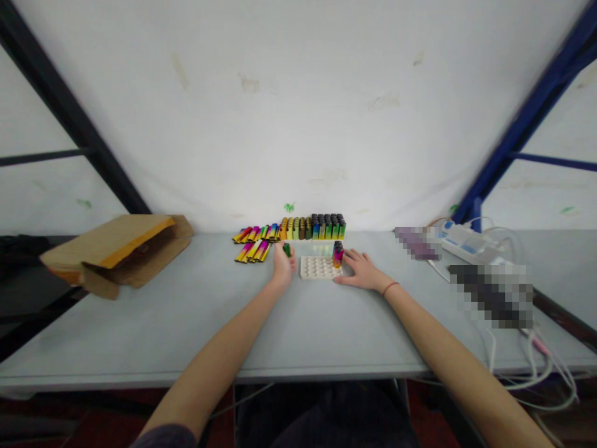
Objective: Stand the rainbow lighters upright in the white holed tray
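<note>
along the straight near edge of the worktop, broad stretch of surface between both forearms. beyond, right hand with fingers spread wide, thumb at the near right corner of the white tray. left hand with fingers curled around a green lighter, just left of it. in the tray, pink-yellow lighters upright at right end, pockets showing elsewhere. farther left, cardboard box, mouth open, contents hidden. by the wall, packed upright lighters.
</note>
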A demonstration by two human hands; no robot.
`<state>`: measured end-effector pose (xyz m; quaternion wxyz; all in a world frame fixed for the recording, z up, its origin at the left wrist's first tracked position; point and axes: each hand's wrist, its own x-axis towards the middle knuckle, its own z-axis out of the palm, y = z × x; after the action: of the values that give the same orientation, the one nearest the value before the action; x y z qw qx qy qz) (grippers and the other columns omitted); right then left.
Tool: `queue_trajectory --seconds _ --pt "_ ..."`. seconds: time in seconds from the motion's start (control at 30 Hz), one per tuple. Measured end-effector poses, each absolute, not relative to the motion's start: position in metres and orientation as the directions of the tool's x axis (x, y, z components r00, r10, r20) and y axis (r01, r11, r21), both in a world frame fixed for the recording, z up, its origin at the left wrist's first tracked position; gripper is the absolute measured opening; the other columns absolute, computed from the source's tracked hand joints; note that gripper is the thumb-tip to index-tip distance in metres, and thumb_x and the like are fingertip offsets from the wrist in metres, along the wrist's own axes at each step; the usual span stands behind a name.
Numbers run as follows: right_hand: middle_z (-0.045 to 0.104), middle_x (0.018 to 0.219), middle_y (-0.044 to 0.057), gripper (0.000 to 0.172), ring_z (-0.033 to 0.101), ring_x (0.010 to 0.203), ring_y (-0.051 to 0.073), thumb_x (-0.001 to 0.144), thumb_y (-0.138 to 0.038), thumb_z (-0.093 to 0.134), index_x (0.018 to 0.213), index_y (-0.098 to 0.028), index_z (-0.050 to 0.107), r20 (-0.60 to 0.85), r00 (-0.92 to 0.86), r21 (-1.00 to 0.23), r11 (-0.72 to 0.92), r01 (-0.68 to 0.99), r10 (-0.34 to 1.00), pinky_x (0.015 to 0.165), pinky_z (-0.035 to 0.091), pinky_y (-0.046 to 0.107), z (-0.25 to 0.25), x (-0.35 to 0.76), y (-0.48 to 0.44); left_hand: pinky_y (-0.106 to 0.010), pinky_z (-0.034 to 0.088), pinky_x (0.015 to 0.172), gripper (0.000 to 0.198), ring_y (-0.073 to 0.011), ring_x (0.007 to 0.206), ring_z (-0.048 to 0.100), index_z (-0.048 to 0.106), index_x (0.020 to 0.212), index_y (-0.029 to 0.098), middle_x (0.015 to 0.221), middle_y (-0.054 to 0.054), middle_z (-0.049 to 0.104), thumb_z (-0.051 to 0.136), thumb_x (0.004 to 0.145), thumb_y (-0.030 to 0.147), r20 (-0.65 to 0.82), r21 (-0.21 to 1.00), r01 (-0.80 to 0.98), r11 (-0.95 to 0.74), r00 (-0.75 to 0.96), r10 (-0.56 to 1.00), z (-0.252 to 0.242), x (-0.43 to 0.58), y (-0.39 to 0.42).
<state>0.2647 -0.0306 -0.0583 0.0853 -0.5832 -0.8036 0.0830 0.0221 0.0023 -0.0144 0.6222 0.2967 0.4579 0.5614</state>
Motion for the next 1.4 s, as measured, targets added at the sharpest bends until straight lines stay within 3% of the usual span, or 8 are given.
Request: queue_trajectory --seconds 0.27,0.4,0.53,0.67,0.9,1.07,1.23,1.4 --pt "0.033 0.164 0.021 0.093 0.026 0.152 0.042 0.085 -0.078 0.054 0.156 -0.019 0.041 0.046 -0.305 -0.238 0.307 0.922 0.951 0.119 0.019 0.066 -0.060 0.265 -0.030 -0.020 0.014 0.035 0.041 -0.0076 0.032 0.018 0.035 0.062 0.024 0.041 0.009 0.024 0.033 0.093 0.050 -0.161 0.885 -0.448 0.126 -0.041 0.986 -0.020 0.023 0.005" --pt "0.034 0.164 0.020 0.092 0.026 0.152 0.042 0.085 -0.077 0.055 0.157 -0.021 0.039 0.053 -0.304 -0.235 0.307 0.922 0.951 0.119 0.019 0.066 -0.061 0.265 -0.029 -0.020 0.026 0.039 0.039 -0.0090 0.037 0.032 0.043 0.072 0.023 0.045 0.008 0.037 0.047 0.091 0.056 -0.023 0.943 -0.331 0.044 0.067 0.997 -0.025 0.029 0.001" --pt "0.034 0.164 0.019 0.093 0.026 0.152 0.041 0.085 -0.077 0.055 0.158 -0.022 0.039 0.051 -0.302 -0.233 0.306 0.923 0.952 0.119 0.020 0.065 -0.059 0.264 -0.030 -0.025 0.049 0.069 0.019 -0.0138 0.066 0.060 0.056 0.089 0.022 0.070 0.001 0.064 0.061 0.090 0.041 0.273 0.961 -0.094 -0.259 0.196 0.942 -0.029 0.038 -0.012" --pt "0.034 0.164 0.020 0.092 0.027 0.151 0.041 0.086 -0.075 0.057 0.157 -0.021 0.039 0.063 -0.301 -0.237 0.307 0.922 0.951 0.119 0.020 0.065 -0.058 0.263 -0.032 -0.033 0.049 0.093 0.017 -0.0214 0.098 0.063 0.067 0.091 0.021 0.098 -0.008 0.070 0.069 0.084 0.036 0.465 0.871 0.029 -0.490 0.269 0.843 -0.033 0.048 -0.018" --pt "0.038 0.162 0.018 0.087 0.031 0.149 0.042 0.086 -0.074 0.057 0.155 -0.024 0.042 0.092 -0.327 -0.236 0.340 0.911 0.941 0.116 0.023 0.067 -0.062 0.265 -0.030 -0.036 0.054 0.085 0.025 -0.0231 0.087 0.067 0.072 0.098 0.021 0.096 -0.008 0.072 0.073 0.082 0.040 0.390 0.903 0.031 -0.429 0.363 0.847 -0.047 0.061 -0.014" --pt "0.038 0.162 0.018 0.088 0.030 0.149 0.041 0.085 -0.077 0.056 0.155 -0.024 0.043 0.089 -0.322 -0.230 0.334 0.914 0.943 0.116 0.023 0.067 -0.063 0.265 -0.029 -0.037 0.052 0.091 0.015 -0.0231 0.088 0.067 0.074 0.097 0.022 0.099 -0.008 0.073 0.070 0.085 0.031 0.469 0.817 0.156 -0.555 0.381 0.797 -0.047 0.062 -0.012" --pt "0.035 0.163 0.020 0.090 0.029 0.150 0.042 0.085 -0.077 0.055 0.155 -0.021 0.043 0.060 -0.312 -0.225 0.318 0.921 0.948 0.117 0.023 0.066 -0.060 0.264 -0.031 -0.039 0.050 0.093 0.023 -0.0248 0.094 0.067 0.071 0.112 0.026 0.100 -0.008 0.072 0.064 0.091 0.031 0.484 0.741 0.261 -0.618 0.430 0.762 -0.042 0.061 -0.016" --pt "0.034 0.164 0.018 0.090 0.027 0.151 0.041 0.085 -0.078 0.055 0.155 -0.022 0.044 0.061 -0.308 -0.226 0.314 0.922 0.949 0.118 0.022 0.066 -0.058 0.264 -0.032 -0.041 0.044 0.101 0.024 -0.0262 0.105 0.061 0.074 0.110 0.025 0.112 -0.010 0.069 0.056 0.096 0.034 0.582 0.497 0.410 -0.765 0.496 0.644 -0.035 0.060 -0.021"
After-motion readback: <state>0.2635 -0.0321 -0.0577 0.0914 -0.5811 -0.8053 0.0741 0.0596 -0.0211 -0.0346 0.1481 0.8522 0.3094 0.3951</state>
